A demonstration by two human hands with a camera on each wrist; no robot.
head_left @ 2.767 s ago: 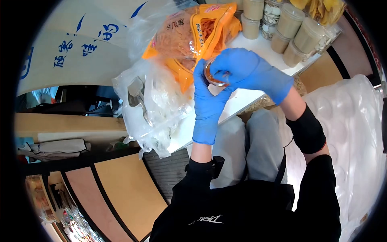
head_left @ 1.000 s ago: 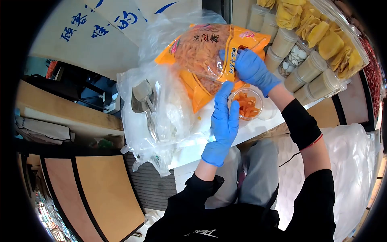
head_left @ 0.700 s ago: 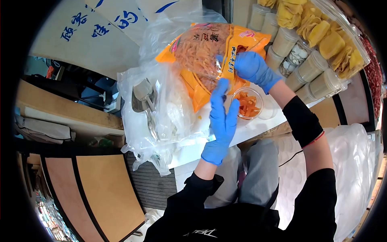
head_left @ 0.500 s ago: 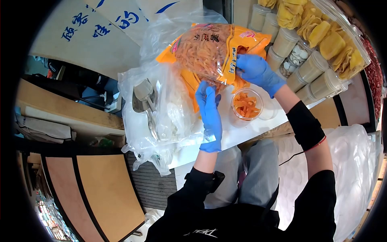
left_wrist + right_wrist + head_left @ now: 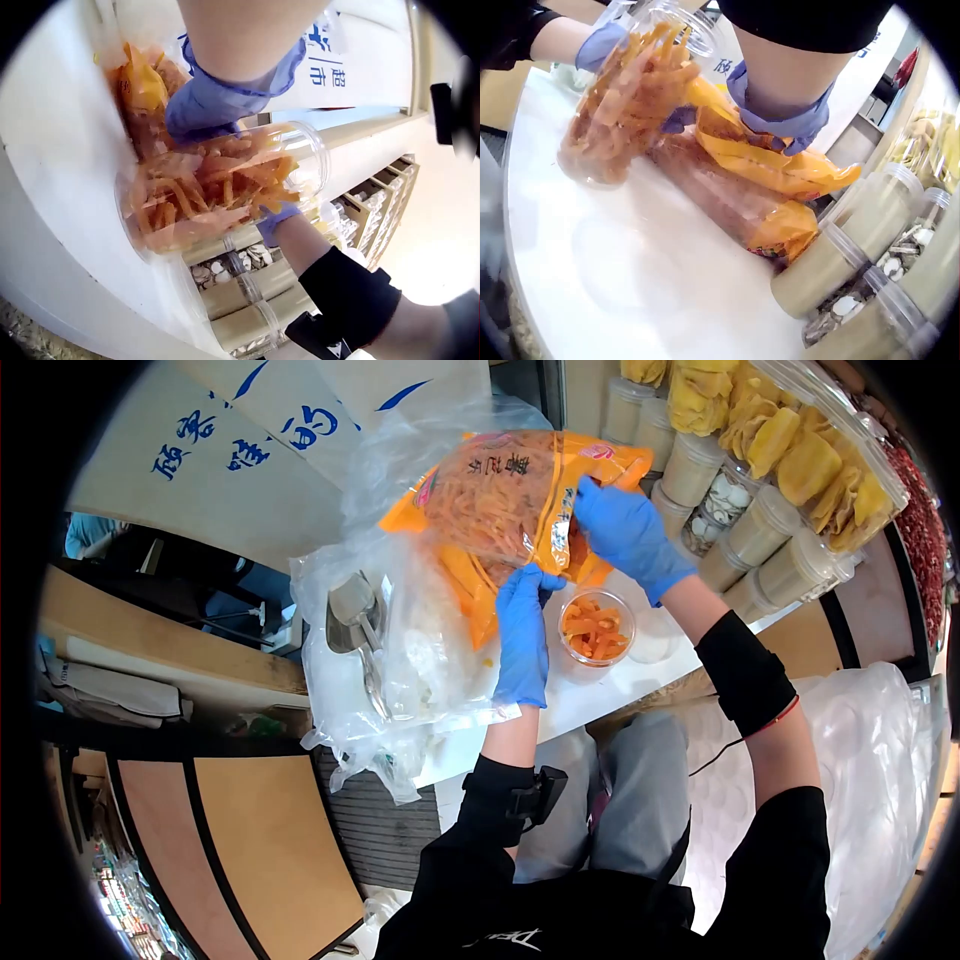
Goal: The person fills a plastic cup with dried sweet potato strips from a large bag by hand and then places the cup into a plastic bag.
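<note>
An orange-and-clear plastic bag (image 5: 490, 485) of orange dried strips lies on the white table (image 5: 575, 702). My gloved left hand (image 5: 523, 635) pinches its near edge. At the bag's opening, my gloved right hand (image 5: 632, 542) holds the film with bent fingers; some fingertips are hidden by the bag. Between the hands and nearer my body stands a clear plastic jar (image 5: 319, 154) without a lid. Orange strips (image 5: 595, 630) fill it to near the rim, and in the left wrist view it stands close beside my left hand.
Stacked tubs of beige powder (image 5: 765, 525) and a clear box of yellow dried slices (image 5: 810, 465) line the right. Left of the bag, a metal scoop (image 5: 355, 605) lies on crumpled clear plastic bags (image 5: 415, 650). Bubble wrap (image 5: 860, 780) bulges at right.
Earlier my left hand held the jar with my right hand at its mouth; now it stands on the table. My right hand has drawn back from inside the bag, and my left has moved onto its edge.
</note>
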